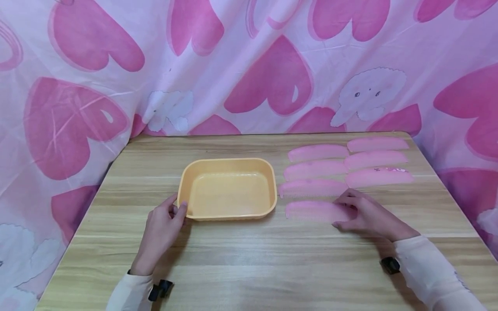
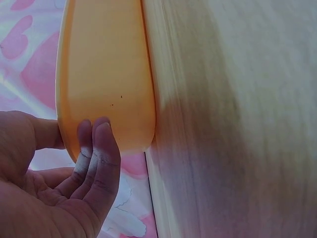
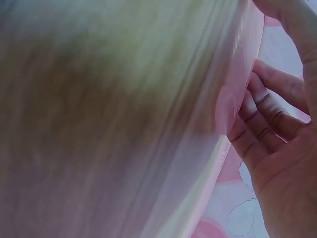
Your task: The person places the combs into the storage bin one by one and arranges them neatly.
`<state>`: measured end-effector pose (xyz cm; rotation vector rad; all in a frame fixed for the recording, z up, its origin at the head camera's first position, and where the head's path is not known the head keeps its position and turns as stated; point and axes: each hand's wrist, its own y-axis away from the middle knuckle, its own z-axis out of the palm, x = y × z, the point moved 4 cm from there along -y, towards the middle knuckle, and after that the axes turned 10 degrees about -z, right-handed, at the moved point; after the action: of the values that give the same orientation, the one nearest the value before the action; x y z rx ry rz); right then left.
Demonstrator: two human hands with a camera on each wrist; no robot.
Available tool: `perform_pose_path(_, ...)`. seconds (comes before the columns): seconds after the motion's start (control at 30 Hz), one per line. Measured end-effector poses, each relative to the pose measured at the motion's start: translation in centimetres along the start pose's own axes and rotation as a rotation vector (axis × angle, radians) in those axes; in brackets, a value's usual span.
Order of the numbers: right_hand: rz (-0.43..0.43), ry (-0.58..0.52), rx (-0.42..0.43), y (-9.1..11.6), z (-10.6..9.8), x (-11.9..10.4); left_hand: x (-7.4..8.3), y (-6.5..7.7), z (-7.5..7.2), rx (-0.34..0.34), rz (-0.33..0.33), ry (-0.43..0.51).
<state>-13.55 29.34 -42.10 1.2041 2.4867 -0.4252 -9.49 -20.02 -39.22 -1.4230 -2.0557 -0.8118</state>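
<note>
Comb [image 1: 317, 211] and tray [image 1: 227, 194], one per hand

Left hand [image 1: 163, 226] grips the yellow tray's near corner; right hand [image 1: 365, 215] pinches the nearest pink comb by one end. Beyond the right hand, six more combs [image 1: 316, 169] lie on a wood-grain table [image 1: 268, 263], one with printed marks too small to read. Farthest back hangs heart-print fabric [image 1: 272, 77].

A yellow, round-cornered tray [image 1: 229, 194] is standing upright on the table [image 1: 272, 263]; to its right, seven pink combs [image 1: 313, 186] are lying in two columns.
</note>
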Motion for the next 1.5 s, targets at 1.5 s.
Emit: perform_pose_path(1.5,-0.164,-0.058,0.106,-10.4,-4.6,-4.7,-0.5,-0.4,0.3,-0.062,-0.052,0.179)
